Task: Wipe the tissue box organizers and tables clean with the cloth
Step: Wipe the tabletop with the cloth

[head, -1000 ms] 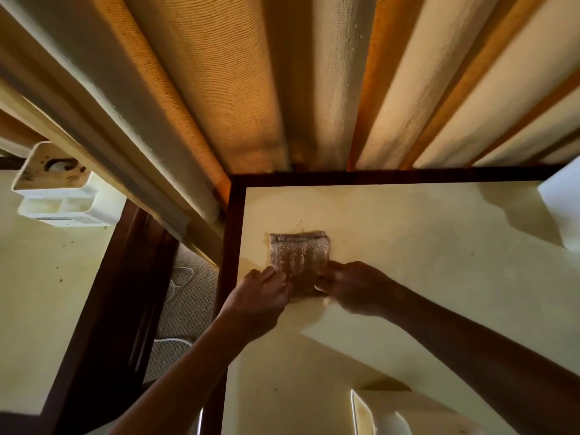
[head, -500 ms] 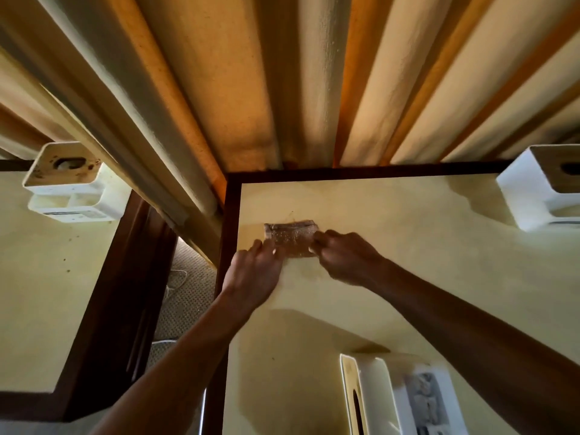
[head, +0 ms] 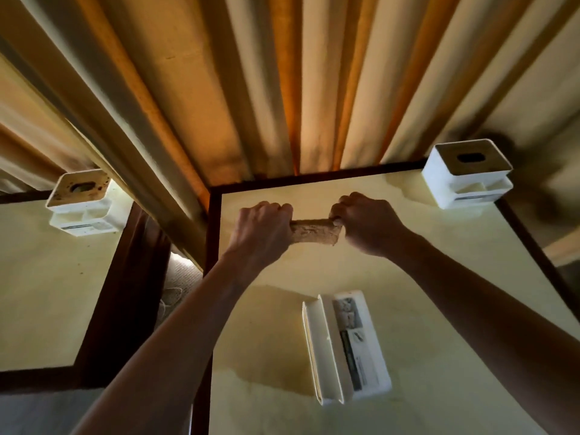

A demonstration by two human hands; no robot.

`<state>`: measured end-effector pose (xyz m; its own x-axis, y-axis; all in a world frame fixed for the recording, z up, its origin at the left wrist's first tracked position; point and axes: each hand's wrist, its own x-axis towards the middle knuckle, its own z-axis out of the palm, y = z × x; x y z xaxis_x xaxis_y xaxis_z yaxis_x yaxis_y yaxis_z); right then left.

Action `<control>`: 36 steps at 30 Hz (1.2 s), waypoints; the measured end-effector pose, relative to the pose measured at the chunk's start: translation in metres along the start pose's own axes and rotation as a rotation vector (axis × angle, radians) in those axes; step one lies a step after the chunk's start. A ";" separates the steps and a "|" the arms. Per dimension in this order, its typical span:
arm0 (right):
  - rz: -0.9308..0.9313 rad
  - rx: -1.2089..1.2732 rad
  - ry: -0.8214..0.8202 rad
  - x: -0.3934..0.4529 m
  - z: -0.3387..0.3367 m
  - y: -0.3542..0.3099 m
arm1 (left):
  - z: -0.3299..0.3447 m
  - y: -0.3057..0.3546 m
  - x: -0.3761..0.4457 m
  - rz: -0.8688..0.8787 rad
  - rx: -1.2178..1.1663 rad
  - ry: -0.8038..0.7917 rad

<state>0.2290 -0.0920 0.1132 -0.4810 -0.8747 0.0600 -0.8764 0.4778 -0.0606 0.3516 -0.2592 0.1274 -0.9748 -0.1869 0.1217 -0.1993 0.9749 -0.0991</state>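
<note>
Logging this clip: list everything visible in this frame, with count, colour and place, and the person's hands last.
cloth: 1, tan, folded narrow, held between both hands above the right table
tables: 2, pale yellow tops with dark brown rims; right table under the hands, left table at left
organizers: 3, white; one upright on the left table, one upright at the right table's far right corner, one lying on its side on the near right table
curtain: 1, cream and orange folds, behind the tables
floor: grey, in the gap between the tables
left hand: grips the cloth's left end
right hand: grips the cloth's right end
</note>
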 end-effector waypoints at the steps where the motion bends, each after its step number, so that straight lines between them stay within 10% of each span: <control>1: 0.013 -0.006 0.007 -0.015 -0.008 0.007 | -0.007 0.014 -0.001 0.009 -0.010 0.003; 23: 0.098 0.195 -0.277 -0.255 0.032 0.108 | 0.022 0.270 -0.085 0.103 -0.108 -0.337; 36: -0.138 0.048 0.161 -0.327 0.091 0.102 | 0.068 0.299 -0.139 0.129 -0.065 -0.078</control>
<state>0.2992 0.2356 -0.0028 -0.3573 -0.9053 0.2296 -0.9340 0.3463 -0.0880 0.4205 0.0496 0.0136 -0.9972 -0.0660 0.0347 -0.0675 0.9967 -0.0444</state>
